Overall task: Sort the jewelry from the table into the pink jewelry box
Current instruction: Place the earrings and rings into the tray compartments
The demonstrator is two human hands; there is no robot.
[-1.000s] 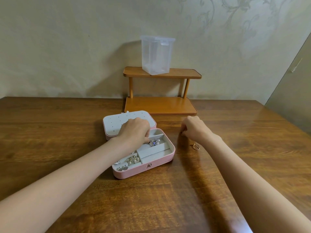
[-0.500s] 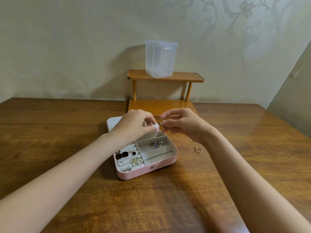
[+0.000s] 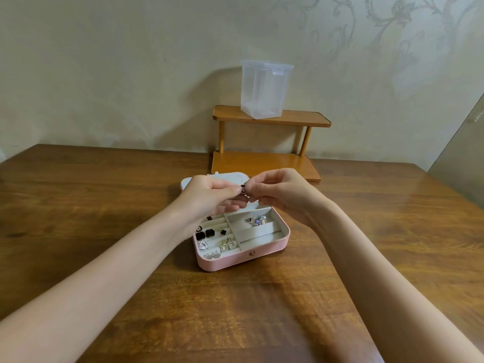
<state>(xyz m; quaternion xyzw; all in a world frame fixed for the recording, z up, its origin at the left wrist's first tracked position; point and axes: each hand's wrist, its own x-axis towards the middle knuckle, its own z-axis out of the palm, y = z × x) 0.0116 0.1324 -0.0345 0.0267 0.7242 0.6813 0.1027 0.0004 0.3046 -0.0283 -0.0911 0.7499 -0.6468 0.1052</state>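
The pink jewelry box (image 3: pixel 243 258) lies open on the wooden table, its white lid (image 3: pixel 217 178) flat behind it. Several earrings and rings sit in its grey compartments, dark studs (image 3: pixel 205 233) on the left and a small cluster (image 3: pixel 256 220) in the upper right section. Above the box's back edge, my left hand (image 3: pixel 212 197) and my right hand (image 3: pixel 282 195) meet fingertip to fingertip. Both pinch one small dark earring (image 3: pixel 243 189) between them. The ring that lay on the table to the right of the box is hidden behind my right forearm.
A two-tier wooden shelf (image 3: pixel 269 142) stands against the wall behind the box, with a clear plastic container (image 3: pixel 264 90) on its top tier. The brown table (image 3: pixel 104 205) stretches wide to both sides.
My right hand rose from the table beside the ring and came left; my left hand lifted out of the box. They met above the box and now pinch the small earring together.
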